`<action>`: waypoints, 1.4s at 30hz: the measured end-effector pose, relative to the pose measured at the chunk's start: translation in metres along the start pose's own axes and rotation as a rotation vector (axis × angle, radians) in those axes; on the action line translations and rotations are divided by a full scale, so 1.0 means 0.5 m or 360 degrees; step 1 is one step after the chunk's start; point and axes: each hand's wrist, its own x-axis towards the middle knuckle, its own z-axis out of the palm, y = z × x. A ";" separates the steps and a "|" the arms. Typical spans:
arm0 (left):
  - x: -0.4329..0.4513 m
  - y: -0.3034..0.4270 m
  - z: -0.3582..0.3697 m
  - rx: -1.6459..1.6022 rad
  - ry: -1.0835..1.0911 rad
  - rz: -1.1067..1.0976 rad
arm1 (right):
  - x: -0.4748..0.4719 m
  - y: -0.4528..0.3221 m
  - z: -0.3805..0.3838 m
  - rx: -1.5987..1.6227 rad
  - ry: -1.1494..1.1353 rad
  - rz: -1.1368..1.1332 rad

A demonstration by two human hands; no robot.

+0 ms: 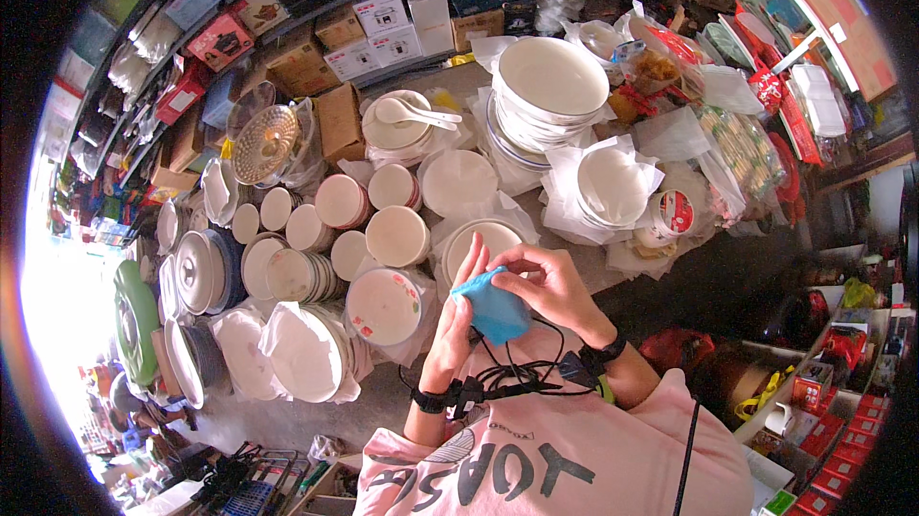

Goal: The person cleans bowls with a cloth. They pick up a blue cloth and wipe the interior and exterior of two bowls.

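Note:
A small folded blue cloth (495, 308) is held up in front of my chest. My right hand (556, 286) pinches its upper edge between thumb and fingers. My left hand (454, 322) holds the cloth's left corner at the thumb, its other fingers stretched upward. Black straps with small modules circle both wrists, and a bundle of black cable (513, 376) hangs below the cloth. Just beyond my fingertips lies a white bowl on paper (477, 247), partly hidden by my hands. Left of it sits a white bowl with red flowers (384, 306).
Stacked bowls (398, 236) and plates (305, 351) crowd the table to the left. Tall stacked large bowls (551, 78) and a paper-lined bowl stack (612, 182) stand ahead. A metal strainer (266, 145) leans near shelved boxes (384, 20). Bagged chopsticks (743, 146) lie right.

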 end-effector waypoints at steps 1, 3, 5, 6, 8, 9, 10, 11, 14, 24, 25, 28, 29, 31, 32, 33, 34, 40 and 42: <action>0.005 -0.004 -0.001 0.0000 -0.0004 0.0000 | 0.006 0.009 0.009 0.0044 0.0052 -0.0098; 0.013 -0.012 -0.004 -0.0189 0.0074 0.0069 | 0.011 0.031 0.017 0.0089 0.0105 -0.0200; 0.009 -0.025 -0.011 -0.0450 0.0022 -0.0061 | 0.013 0.058 0.018 0.0393 -0.0028 -0.0192; 0.014 -0.015 -0.001 -0.0419 0.0035 -0.0041 | 0.012 0.067 0.008 0.0031 -0.0096 -0.0194; 0.017 -0.018 0.000 -0.0382 0.0003 -0.0021 | 0.003 0.071 -0.010 -0.0093 -0.0191 -0.0120; 0.018 -0.023 -0.003 -0.0384 -0.0009 -0.0020 | -0.002 0.061 -0.017 -0.0219 -0.0283 -0.0046; 0.020 -0.029 -0.005 -0.0436 -0.0059 0.0006 | -0.002 0.055 -0.021 -0.0225 -0.0270 -0.0046; 0.021 -0.036 -0.011 -0.0534 -0.0099 0.0001 | 0.001 0.048 -0.021 -0.0219 -0.0211 -0.0084; 0.022 -0.049 -0.040 -0.0334 -0.0032 -0.0053 | 0.004 0.019 -0.039 -0.0419 -0.0046 -0.0262; 0.056 -0.020 -0.029 0.1370 0.0312 0.0405 | 0.007 0.008 -0.032 -0.0945 -0.0158 -0.0287; 0.045 -0.032 -0.027 0.1423 0.0395 0.0360 | 0.002 0.012 -0.031 -0.0870 -0.0155 -0.0327; 0.037 -0.047 -0.011 0.1417 0.0398 0.0424 | 0.003 0.037 -0.037 -0.0634 -0.0304 -0.0245; 0.037 -0.048 -0.006 0.1415 0.0361 0.0460 | 0.003 0.049 -0.037 -0.0635 -0.0307 -0.0246; 0.035 -0.048 -0.005 0.1378 0.0370 0.0474 | 0.004 0.072 -0.036 -0.0651 -0.0443 -0.0134; 0.034 -0.049 -0.011 0.1439 0.0342 0.0476 | 0.007 0.081 -0.034 -0.0652 -0.0447 -0.0135; 0.032 -0.052 -0.016 0.1500 0.0314 0.0480 | 0.011 0.086 -0.031 -0.0590 -0.0498 -0.0189; 0.028 -0.061 -0.022 0.1501 0.0317 0.0481 | 0.014 0.092 -0.029 -0.0526 -0.0550 -0.0243; 0.012 -0.053 -0.016 0.1311 0.0456 0.0244 | 0.015 0.135 -0.017 -0.0478 -0.0726 -0.0186; 0.012 -0.040 -0.018 0.1339 0.0382 0.0199 | 0.009 0.136 -0.014 -0.0510 -0.0729 -0.0183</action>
